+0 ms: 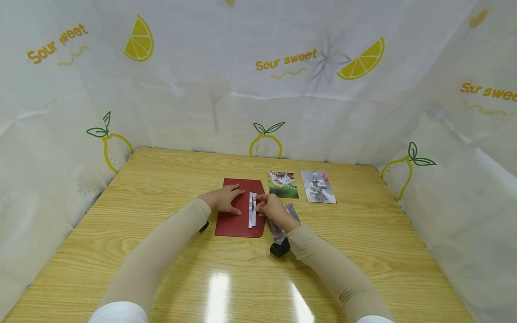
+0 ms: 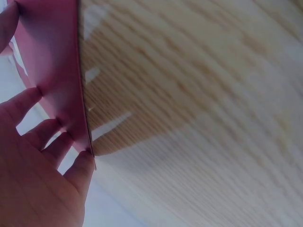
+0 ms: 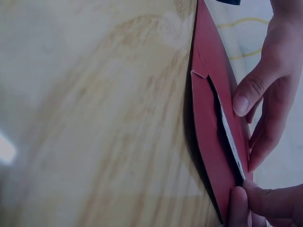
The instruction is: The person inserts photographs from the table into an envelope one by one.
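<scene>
A red envelope (image 1: 234, 224) lies flat on the wooden table, its flap side facing right. Out of its opening shows a narrow whitish strip of photo cards (image 1: 252, 220); the rest of them is hidden inside. My left hand (image 1: 223, 198) rests on the envelope's left part with fingers spread, and in the left wrist view its fingertips (image 2: 33, 94) press the red paper. At the opening, my right hand (image 1: 275, 210) pinches the edge of the cards. The right wrist view shows the card edge (image 3: 229, 132) in the dark slit, with the right fingertips (image 3: 255, 191) at its lower end.
A tiger photo card (image 1: 288, 190) and a grey picture card with a pink flower (image 1: 318, 186) lie behind and right of the envelope. Another purplish card (image 1: 276, 232) is partly covered by the right forearm. A white lemon-print curtain (image 1: 202, 112) surrounds the table (image 1: 169, 161).
</scene>
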`<action>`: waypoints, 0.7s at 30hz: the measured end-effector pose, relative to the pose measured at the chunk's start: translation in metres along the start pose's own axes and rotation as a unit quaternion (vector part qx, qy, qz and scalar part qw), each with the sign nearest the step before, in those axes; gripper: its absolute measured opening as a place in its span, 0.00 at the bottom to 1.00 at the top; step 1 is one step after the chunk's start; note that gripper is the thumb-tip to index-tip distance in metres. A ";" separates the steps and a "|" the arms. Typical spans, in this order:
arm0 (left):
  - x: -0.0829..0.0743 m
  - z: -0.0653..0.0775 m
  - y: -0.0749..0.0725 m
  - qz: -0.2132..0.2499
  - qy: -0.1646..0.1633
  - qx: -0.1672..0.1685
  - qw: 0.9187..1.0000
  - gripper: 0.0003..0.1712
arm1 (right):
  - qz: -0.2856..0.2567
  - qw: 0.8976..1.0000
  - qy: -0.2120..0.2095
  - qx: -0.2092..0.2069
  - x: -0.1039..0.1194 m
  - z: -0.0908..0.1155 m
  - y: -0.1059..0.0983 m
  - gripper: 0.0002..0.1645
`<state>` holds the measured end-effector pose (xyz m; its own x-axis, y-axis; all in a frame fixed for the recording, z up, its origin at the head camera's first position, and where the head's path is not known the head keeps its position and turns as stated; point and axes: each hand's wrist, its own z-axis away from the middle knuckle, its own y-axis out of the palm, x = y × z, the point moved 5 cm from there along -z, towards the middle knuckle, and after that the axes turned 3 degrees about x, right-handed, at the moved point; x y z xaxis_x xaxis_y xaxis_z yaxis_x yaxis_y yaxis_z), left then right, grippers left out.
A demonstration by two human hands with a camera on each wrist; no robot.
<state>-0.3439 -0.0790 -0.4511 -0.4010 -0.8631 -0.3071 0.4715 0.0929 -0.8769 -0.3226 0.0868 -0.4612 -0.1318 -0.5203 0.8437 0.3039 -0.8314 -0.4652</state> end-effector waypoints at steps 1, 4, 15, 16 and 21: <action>0.000 0.000 0.000 0.000 0.001 -0.001 1.000 0.48 | -0.001 1.000 0.000 0.000 0.000 0.000 0.000 0.23; 0.000 0.000 0.000 0.002 0.002 -0.003 1.000 0.47 | -0.001 1.000 0.002 -0.001 0.000 -0.001 0.001 0.23; 0.000 0.000 0.000 -0.001 0.003 -0.001 1.000 0.47 | -0.004 1.000 0.008 0.000 0.002 -0.001 0.001 0.23; 0.000 0.000 0.000 0.000 0.002 -0.001 1.000 0.47 | -0.004 1.000 0.007 0.001 0.002 -0.001 0.001 0.23; 0.000 0.000 0.000 0.002 -0.001 -0.002 1.000 0.47 | -0.005 1.000 0.004 0.005 0.002 -0.002 0.002 0.24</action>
<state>-0.3440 -0.0793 -0.4515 -0.3978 -0.8634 -0.3104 0.4704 0.0986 -0.8769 -0.3239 0.0837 -0.4604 -0.1414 -0.5139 0.8461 0.3120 -0.8343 -0.4545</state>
